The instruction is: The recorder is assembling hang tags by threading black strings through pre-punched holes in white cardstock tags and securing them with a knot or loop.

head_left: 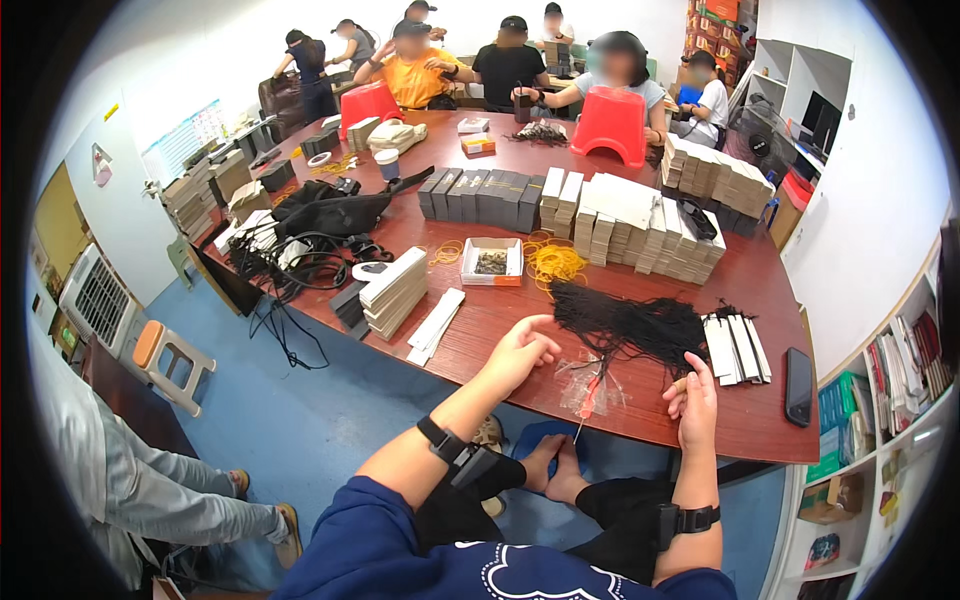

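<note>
My left hand (525, 352) hovers over the near table edge, its loosely bent fingers apart and nothing seen in them. To the right, my right hand (692, 402) is raised at the edge with fingers spread, also holding nothing I can see. A thick bundle of black cords (630, 325) lies just beyond and between the hands. Nearer me, a crumpled clear plastic bag (605, 385) rests on the table. On it is a small red piece (588, 400) with a thin stem reaching past the edge. White strips with black cords (735, 348) lie right of the bundle.
A phone (798, 388) lies at the right edge. Farther back are yellow rubber bands (555, 262), an open box of small parts (491, 266) and stacked pale cards (650, 235). Another card stack (393, 292) stands left. Several people sit across the table; one person stands at left.
</note>
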Tool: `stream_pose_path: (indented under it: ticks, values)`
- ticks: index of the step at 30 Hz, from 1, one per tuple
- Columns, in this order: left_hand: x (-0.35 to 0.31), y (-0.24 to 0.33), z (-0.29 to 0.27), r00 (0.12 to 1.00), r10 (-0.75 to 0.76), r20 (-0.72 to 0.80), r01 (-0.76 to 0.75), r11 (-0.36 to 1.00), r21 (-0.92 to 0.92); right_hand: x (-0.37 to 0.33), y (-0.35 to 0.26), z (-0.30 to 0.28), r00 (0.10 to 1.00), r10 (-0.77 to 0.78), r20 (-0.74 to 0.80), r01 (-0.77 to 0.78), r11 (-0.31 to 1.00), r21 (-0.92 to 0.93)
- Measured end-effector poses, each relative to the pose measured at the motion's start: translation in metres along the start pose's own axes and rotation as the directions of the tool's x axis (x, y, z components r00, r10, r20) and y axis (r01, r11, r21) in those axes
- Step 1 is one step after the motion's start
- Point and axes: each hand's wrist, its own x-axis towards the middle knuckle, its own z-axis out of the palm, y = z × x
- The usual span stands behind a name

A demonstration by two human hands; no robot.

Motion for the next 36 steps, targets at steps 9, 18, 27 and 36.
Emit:
stream_pose_path:
  ticks: [9,18,27,36]
  values:
    - [-0.0067,-0.0104,-0.0079,0.989,0.008,-0.150,-0.056,0.945,-0.321,0.0001,0.0023,-0.0017,1.000,-0.001,0.007,0.001,1.000,-0.019]
    - [-0.0095,-0.0076,-0.0069,0.991,-0.020,-0.135,-0.023,0.952,-0.306,-0.0010,0.0015,-0.0010,1.000,0.001,0.008,0.000,1.000,-0.011]
    - [-0.0100,-0.0063,-0.0067,0.990,-0.023,-0.136,-0.020,0.952,-0.304,-0.0008,0.0013,-0.0010,1.000,-0.001,0.015,0.001,1.000,-0.023]
    - [-0.0104,-0.0057,-0.0058,0.989,-0.024,-0.145,-0.022,0.950,-0.311,0.0001,0.0044,-0.0023,1.000,-0.003,0.014,0.003,1.000,-0.006]
